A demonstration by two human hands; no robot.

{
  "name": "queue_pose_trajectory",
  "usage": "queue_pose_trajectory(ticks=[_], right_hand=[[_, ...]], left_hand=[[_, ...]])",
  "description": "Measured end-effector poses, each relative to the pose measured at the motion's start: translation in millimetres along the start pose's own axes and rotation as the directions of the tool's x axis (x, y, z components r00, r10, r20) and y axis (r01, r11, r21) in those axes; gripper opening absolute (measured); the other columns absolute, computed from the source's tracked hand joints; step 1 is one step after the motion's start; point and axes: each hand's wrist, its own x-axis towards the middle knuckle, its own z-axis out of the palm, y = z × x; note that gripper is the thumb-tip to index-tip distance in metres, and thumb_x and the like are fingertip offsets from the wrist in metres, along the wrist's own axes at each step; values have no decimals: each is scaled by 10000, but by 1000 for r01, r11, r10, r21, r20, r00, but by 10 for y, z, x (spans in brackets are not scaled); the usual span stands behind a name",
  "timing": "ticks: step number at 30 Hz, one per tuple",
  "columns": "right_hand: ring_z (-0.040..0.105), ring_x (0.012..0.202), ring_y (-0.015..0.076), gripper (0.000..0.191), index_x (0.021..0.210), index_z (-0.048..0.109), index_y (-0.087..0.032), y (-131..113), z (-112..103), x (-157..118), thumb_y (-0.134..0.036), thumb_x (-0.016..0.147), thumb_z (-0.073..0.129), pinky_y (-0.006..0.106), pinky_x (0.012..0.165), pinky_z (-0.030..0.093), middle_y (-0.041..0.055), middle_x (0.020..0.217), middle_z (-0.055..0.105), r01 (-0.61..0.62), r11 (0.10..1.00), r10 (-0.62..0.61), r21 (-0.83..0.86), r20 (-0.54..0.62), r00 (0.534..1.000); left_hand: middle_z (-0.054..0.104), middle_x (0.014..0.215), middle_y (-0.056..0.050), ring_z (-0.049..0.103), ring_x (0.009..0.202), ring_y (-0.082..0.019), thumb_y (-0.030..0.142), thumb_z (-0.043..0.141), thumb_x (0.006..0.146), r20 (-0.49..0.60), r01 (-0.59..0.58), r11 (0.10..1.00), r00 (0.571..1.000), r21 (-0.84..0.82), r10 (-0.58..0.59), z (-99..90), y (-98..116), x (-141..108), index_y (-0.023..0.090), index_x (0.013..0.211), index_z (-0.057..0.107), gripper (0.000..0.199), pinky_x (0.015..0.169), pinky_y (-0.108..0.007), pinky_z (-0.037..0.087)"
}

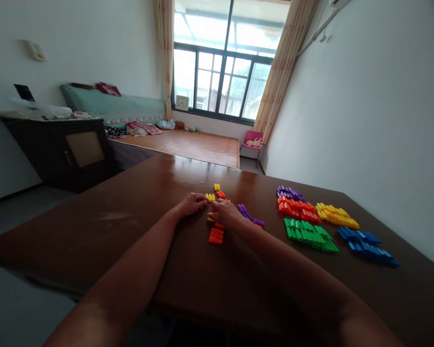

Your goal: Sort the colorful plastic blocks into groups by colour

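Note:
On the brown table, my left hand (192, 204) touches the left end of a short row of yellow pieces (210, 197) with its fingertips. Just right of it, my right hand (224, 212) bends over the small pieces; its fingers are drawn together, and what they hold is too small to tell. Beyond the hands lie another yellow piece (217, 187) and an orange piece (221, 194). A block of orange pieces (216, 235) sits nearer me. Purple pieces (245, 211) lie right of my right hand, partly hidden by it.
Sorted piles stand at the right of the table (130, 217): purple (289, 193), orange-red (299, 209), yellow (337, 215), green (310, 235) and blue (369, 246). Behind are a bed (198, 144), a pink chair (252, 140) and a dark cabinet (58, 149).

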Motion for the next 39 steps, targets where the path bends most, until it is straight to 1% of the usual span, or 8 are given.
queue_pose_trajectory(ticks=[3,6,12,16,24,28,33,39], right_hand=[[631,816,199,310,932,658,-196,229,-37,63,-474,879,534,270,693,422,82,888,677,-184,982,185,-34,28,982],[629,752,161,279,937,657,-204,417,-78,52,-434,908,501,236,640,404,50,824,688,-238,971,238,21,-7,971],[603,863,153,144,941,677,-209,398,-122,-18,-275,853,585,255,781,430,42,989,663,-76,989,94,129,-133,987],[539,1051,191,253,1104,643,-192,264,-55,132,-226,882,526,308,948,384,77,1131,640,18,996,-1,92,-183,983],[496,1143,245,325,1202,592,-190,45,105,508,-266,903,491,362,964,382,106,1204,617,28,999,-30,-37,-55,998],[544,1054,212,198,1015,636,-191,40,60,475,-165,851,528,325,931,401,86,1099,642,82,996,-80,-37,35,996],[567,1029,216,366,1159,559,-158,108,-28,358,-91,800,524,318,835,467,137,1205,561,62,998,-61,-3,71,996],[603,953,241,333,1087,622,-181,149,-117,306,-301,777,618,332,767,502,121,1152,569,76,994,-63,-81,149,987]], left_hand=[[631,623,-19,532,538,-112,450,595,764,-5,14,1000,1000,4,-14,2,-5,0,117,938,720,396,506,-212,433],[646,652,-28,541,550,-113,457,597,762,-6,21,1000,1000,-19,-22,5,7,-6,119,942,721,402,504,-209,438],[611,601,-16,540,538,-121,484,612,738,-66,50,997,996,-65,-54,2,71,-21,124,922,715,417,458,-206,430],[629,623,-22,534,530,-126,493,586,753,-194,21,998,981,-51,-31,-37,106,-19,120,971,710,450,452,-220,416],[643,610,-22,560,550,-140,428,554,769,-270,-6,999,963,51,20,-102,51,3,131,910,729,372,535,-243,425],[630,586,-15,553,547,-144,458,567,754,-241,-15,997,970,73,32,-109,55,10,136,898,735,391,539,-245,417],[649,626,-12,549,552,-147,513,574,729,-230,24,995,973,95,-1,-120,50,23,152,912,737,436,519,-239,411],[663,712,-28,569,594,-161,587,573,709,-207,95,992,975,80,-77,-142,3,34,151,991,720,540,482,-228,422]])
